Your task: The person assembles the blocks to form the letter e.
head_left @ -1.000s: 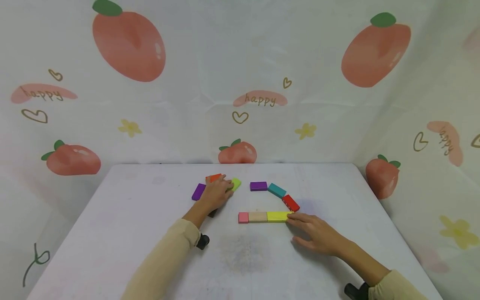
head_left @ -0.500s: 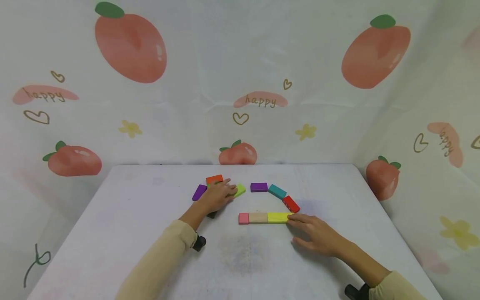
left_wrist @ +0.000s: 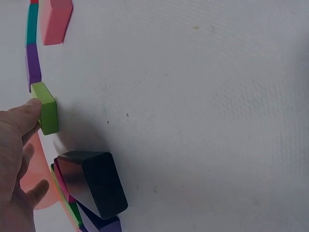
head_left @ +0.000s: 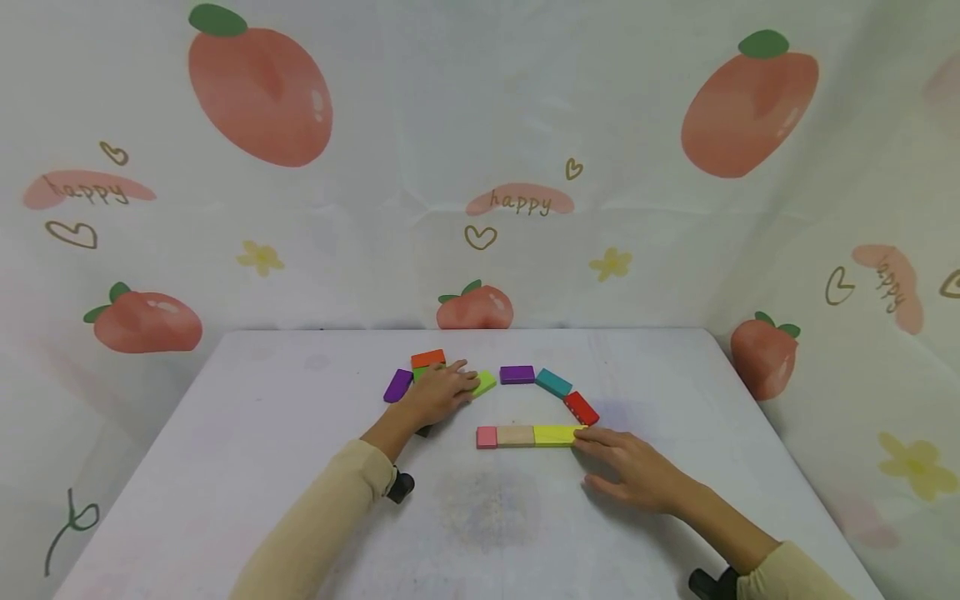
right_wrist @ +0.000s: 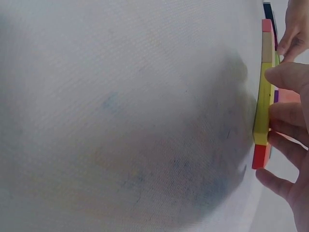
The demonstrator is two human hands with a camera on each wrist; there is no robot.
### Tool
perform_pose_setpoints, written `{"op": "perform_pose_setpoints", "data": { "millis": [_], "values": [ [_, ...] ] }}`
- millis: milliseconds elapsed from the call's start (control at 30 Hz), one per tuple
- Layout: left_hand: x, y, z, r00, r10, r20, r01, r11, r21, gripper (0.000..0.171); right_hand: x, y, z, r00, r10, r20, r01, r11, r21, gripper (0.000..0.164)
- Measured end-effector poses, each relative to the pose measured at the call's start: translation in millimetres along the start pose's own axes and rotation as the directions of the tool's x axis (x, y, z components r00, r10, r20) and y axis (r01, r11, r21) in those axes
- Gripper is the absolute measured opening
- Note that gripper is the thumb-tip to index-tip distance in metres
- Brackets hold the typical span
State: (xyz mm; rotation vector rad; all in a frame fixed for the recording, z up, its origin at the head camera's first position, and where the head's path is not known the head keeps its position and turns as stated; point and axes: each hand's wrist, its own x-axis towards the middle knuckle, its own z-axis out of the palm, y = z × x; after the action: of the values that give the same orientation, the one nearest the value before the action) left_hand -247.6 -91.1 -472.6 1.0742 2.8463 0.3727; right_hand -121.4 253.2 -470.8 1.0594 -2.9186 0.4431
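My left hand (head_left: 441, 393) pinches a small lime green block (head_left: 486, 382) at its fingertips, low over or on the table; the left wrist view shows a fingertip against the lime block's end. To its right lies a purple block (head_left: 517, 375), followed by a teal block (head_left: 554, 382) and a red block (head_left: 582, 408) with white dots, forming a curve. Below them a straight row joins a pink block (head_left: 487, 437), a tan block (head_left: 515, 436) and a yellow block (head_left: 551, 436). My right hand (head_left: 633, 468) rests with extended fingers against the yellow block's right end.
Around the left hand lie an orange block (head_left: 428, 358), a green block (head_left: 419, 374), another purple block (head_left: 398, 385) and a black block (left_wrist: 99, 183). A magenta block (left_wrist: 64, 179) shows beside the black one. Patterned cloth (head_left: 360, 250) hangs behind the white table (head_left: 262, 433).
The lime green block has shifted right and slightly nearer, toward the purple block, with my left hand following it. My right hand stays in place at the yellow block.
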Motion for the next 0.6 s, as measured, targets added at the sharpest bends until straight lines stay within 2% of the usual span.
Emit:
{"op": "perform_pose_setpoints", "data": {
  "millis": [333, 600],
  "values": [
    [3.3, 3.6, 0.5, 1.0, 0.01, -0.009, -0.01, 1.0, 0.0, 0.039, 1.3, 1.9, 1.2, 1.0, 0.004, 0.004, -0.004, 1.0, -0.011, 0.051],
    [5.1, 7.8, 0.8, 1.0, -0.007, -0.014, 0.007, 1.0, -0.009, 0.039, 0.1, 1.8, 2.0, 1.0, -0.004, -0.01, 0.004, 1.0, -0.003, 0.05]
  ]
}}
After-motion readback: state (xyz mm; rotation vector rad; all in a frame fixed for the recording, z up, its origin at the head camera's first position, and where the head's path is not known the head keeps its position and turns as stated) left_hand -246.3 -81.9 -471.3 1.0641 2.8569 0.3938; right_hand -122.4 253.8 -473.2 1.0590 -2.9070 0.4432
